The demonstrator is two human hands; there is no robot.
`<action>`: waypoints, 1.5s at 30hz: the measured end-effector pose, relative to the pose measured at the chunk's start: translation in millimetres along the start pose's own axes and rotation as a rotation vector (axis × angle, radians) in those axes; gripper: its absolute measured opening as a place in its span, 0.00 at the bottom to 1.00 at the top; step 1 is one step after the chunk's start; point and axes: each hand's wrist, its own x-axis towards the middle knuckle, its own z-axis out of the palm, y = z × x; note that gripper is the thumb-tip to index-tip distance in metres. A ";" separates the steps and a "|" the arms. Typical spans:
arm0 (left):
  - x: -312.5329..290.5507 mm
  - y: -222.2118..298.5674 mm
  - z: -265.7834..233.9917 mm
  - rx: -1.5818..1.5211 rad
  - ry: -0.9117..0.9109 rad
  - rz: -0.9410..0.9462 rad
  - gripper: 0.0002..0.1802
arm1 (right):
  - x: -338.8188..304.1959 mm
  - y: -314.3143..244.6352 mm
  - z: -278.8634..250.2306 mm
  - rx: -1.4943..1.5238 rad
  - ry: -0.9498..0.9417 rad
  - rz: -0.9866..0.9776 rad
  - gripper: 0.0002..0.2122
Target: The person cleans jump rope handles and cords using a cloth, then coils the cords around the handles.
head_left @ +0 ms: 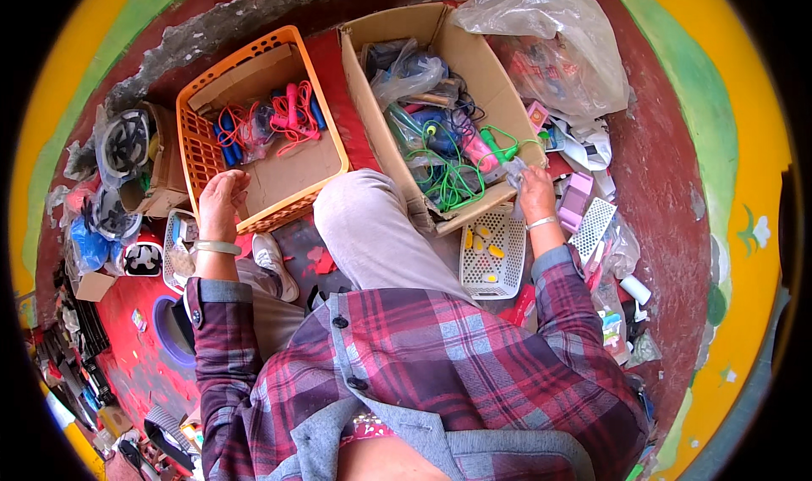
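Observation:
My right hand (pixel 537 197) is closed on a small clear plastic bag (pixel 513 174) at the near right corner of a cardboard box (pixel 461 41). Right beside it, a jump rope with green handles (pixel 499 146) lies with its green cord (pixel 457 185) tangled over the box's contents. Over the near left corner of an orange plastic basket (pixel 196 142) is my left hand (pixel 222 200), its fingers loosely bent and nothing visible in them. Inside that basket, jump ropes with pink handles (pixel 293 104) and blue handles (pixel 227 138) lie on a cardboard lining.
A large clear plastic bag (pixel 558 49) stands against the box's right side. Between my right forearm and my knee sits a white perforated basket (pixel 495 269) with yellow pieces. A purple tray (pixel 575 195) and packaging litter the right; helmet-like items (pixel 127 147) and a purple basin (pixel 169 333) are left.

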 end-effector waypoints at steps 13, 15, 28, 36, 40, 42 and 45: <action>-2.2 1.9 2.5 0.054 0.008 -0.001 0.08 | 55.5 -71.1 39.3 -0.281 -1.145 -0.143 0.31; -1.2 2.1 2.3 0.060 0.006 -0.008 0.08 | 60.1 -85.6 49.6 -0.290 -1.269 -0.144 0.38; 0.9 2.6 2.0 0.073 0.021 0.011 0.09 | 56.0 -94.4 128.2 -0.669 -1.575 -0.387 0.27; -1.7 2.4 -2.3 0.064 0.040 0.022 0.09 | 88.5 -118.5 -1.2 -0.657 -1.308 -0.538 0.19; 3.0 0.0 -2.7 0.089 0.038 0.037 0.09 | 107.8 -104.6 -23.2 -0.528 -0.927 -0.543 0.12; 2.5 -0.4 -4.4 0.094 0.043 0.043 0.10 | 125.9 -99.6 -45.8 -0.457 -0.777 -0.526 0.11; 0.7 -1.7 -9.0 0.090 0.044 0.042 0.09 | 149.2 -104.8 -98.1 -0.356 -0.620 -0.547 0.10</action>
